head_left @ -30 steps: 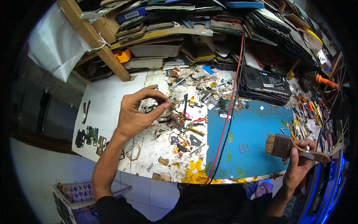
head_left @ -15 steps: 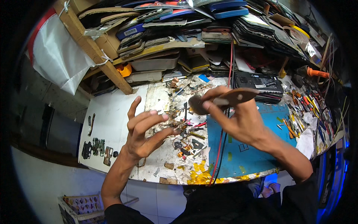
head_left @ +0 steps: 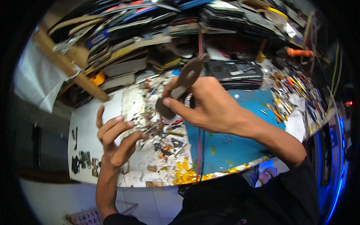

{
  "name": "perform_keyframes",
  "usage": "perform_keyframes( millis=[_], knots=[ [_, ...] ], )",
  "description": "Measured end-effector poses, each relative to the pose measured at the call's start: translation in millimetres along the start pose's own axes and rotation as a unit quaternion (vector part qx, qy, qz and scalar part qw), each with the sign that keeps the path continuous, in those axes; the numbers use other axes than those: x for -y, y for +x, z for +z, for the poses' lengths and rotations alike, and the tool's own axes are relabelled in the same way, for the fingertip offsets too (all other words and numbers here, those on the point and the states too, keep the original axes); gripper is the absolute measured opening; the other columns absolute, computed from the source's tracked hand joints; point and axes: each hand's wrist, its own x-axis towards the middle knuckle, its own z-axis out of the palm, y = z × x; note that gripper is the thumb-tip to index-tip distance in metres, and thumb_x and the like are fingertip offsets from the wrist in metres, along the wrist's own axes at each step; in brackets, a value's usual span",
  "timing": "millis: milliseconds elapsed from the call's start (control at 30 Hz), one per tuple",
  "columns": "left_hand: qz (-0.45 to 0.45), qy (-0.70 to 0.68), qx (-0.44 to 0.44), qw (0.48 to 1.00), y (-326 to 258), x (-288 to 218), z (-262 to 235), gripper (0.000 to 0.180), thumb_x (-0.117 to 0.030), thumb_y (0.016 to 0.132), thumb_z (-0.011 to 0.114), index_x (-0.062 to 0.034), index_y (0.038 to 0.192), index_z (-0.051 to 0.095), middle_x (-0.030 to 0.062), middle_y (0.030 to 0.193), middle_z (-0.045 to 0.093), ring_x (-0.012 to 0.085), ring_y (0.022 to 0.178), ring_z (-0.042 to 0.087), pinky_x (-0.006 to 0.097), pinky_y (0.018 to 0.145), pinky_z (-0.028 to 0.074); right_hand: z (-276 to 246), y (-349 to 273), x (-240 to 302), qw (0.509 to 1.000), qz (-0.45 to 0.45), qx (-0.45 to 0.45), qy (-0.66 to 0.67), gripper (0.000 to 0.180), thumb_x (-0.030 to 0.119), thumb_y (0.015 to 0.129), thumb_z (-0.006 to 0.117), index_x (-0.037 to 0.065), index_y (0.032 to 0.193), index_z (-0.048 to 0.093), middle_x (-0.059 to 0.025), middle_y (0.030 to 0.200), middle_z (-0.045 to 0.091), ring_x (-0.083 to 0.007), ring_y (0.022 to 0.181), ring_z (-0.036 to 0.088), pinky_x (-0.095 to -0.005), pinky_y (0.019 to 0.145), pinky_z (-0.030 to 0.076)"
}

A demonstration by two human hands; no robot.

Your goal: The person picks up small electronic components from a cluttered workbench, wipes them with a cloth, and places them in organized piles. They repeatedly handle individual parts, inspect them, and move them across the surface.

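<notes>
My right hand (head_left: pixel 210 105) is raised over the workbench, its fingers closed around a flat brown piece (head_left: pixel 190 73) with a rounded dark lower end. The piece stands tilted, with its narrow end up; blur hides its exact kind. To the left, my left hand (head_left: pixel 117 140) hovers above the white part of the bench, fingers spread and curved, with nothing visible in it. Between and below the hands lie small scattered scraps and parts (head_left: pixel 165 146), some black, some orange. A blue mat (head_left: pixel 232 123) lies beneath my right forearm.
Stacked flat devices and panels (head_left: pixel 150 22) fill the shelf at the back. Many hand tools (head_left: pixel 292 90) crowd the right side. Black laptop-like slabs (head_left: pixel 234 73) sit behind the mat. Red and black cables (head_left: pixel 200 150) cross the bench. Small circuit boards (head_left: pixel 85 159) lie at left.
The view has swung, shifting the bench leftward in the picture. The brown piece has turned from nearly level to steeply upright in my right hand. My left hand stays spread.
</notes>
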Motion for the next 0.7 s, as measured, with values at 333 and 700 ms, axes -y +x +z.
perform_keyframes(
  millis=[333,700],
  knots=[
    [-0.180,-0.204,-0.014,0.962,6,0,11,0.021,0.013,0.077,0.070,-0.0044,0.085,0.062,0.0072,0.085,0.067,0.0185,0.083,0.064,0.055,0.108,0.039,9,-13,-10,0.984,-0.068,-0.148,0.067,0.018,0.015,0.089,0.070,0.001,0.102,0.068,-0.0131,0.089,0.071,-0.0194,0.082,0.068,-0.0335,0.071,0.053],
    [-0.448,-0.367,-0.067,0.813,3,3,22,0.012,0.004,0.080,0.078,-0.0007,0.083,0.068,0.0086,0.085,0.070,0.0126,0.080,0.065,0.033,0.091,0.051,15,-18,-8,0.985,-0.022,-0.174,-0.002,0.016,0.015,0.095,0.066,0.001,0.103,0.068,-0.0041,0.089,0.069,-0.0087,0.074,0.060,-0.0268,0.067,0.049]
  ],
)
